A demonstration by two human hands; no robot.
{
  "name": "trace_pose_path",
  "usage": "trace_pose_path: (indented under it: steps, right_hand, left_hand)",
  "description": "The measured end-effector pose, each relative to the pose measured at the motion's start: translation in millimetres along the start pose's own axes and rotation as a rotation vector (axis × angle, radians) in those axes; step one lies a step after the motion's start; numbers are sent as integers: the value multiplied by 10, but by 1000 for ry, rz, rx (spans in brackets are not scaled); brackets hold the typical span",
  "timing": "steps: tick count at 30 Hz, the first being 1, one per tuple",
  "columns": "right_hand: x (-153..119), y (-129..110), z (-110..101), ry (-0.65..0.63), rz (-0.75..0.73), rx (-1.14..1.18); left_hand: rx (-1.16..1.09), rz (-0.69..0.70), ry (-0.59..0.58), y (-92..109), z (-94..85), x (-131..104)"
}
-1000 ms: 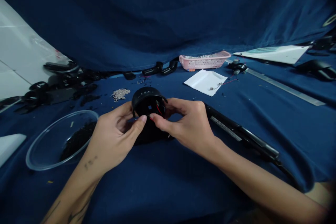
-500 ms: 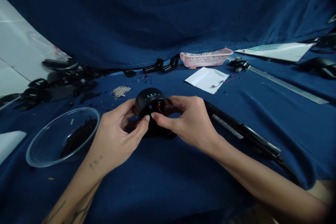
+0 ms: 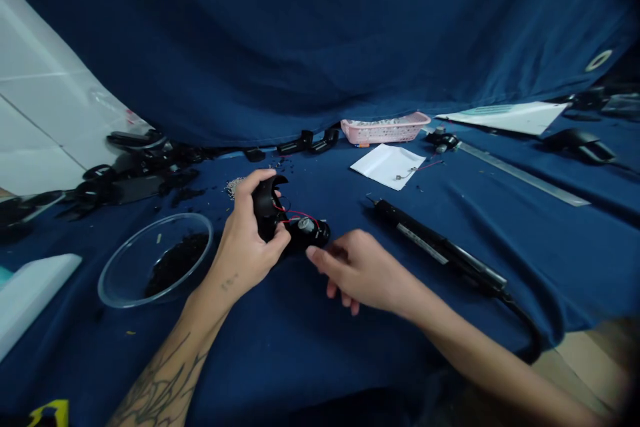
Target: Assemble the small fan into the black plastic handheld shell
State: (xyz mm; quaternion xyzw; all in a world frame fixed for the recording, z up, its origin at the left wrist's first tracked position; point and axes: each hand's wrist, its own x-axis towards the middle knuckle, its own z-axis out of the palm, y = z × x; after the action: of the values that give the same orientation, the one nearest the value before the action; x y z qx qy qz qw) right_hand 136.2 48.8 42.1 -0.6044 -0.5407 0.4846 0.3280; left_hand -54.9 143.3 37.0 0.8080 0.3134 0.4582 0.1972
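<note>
My left hand [image 3: 250, 230] grips a black curved plastic housing [image 3: 265, 203] by its sides, thumb in front and fingers behind. Thin red wires [image 3: 295, 215] run from this shell to a small silver motor [image 3: 305, 224] seated in a second black part [image 3: 320, 233] low over the blue cloth. Just to the right of that part is my right hand [image 3: 357, 270], its thumb stretched toward it and its other fingers loosely curled and apart. Nothing shows between those fingers. The underside of the black parts is hidden.
A clear bowl [image 3: 107, 287] with small black pieces stands left. A black electric screwdriver [image 3: 440, 243] with a cord lies right. Further back are white paper [image 3: 380, 163], a pink basket [image 3: 385, 132], a metal ruler [image 3: 525, 177] and piled black parts [image 3: 135, 187].
My right hand has let go of the black housing and moved down to the right. The housing has turned and parted from the lower part, baring the motor and red wires.
</note>
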Motion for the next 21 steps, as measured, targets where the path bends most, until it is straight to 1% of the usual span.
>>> trace_pose_path:
  steps: [1,2,4,6,9,12,15,18,21]
  right_hand:
    - [12,31,76,-44,59,50]
    - [41,52,151,-60,89,101]
    - [128,67,279,-27,82,158]
    - [213,59,366,69,29,130]
    - [269,41,435,255,-59,32]
    - [230,37,487,453,-166,-85]
    - [146,54,548,624,-285,-185]
    - [76,81,601,743,-394,-256]
    - [51,107,628,847,-480,-287]
  left_hand:
    - [-7,14,-13,-3,2,-4]
    - [-17,26,-27,-5,3,-6]
    - [-49,43,-55,-3,1,-3]
    - [-70,57,-68,6,-2,7]
    - [-74,75,-71,28,-6,20]
    - [-141,49,-65,36,-12,21]
    - [-244,3,-34,29,-18,23]
    - [-363,-14,10,45,-25,29]
    - [-527,-125,30,108,-33,26]
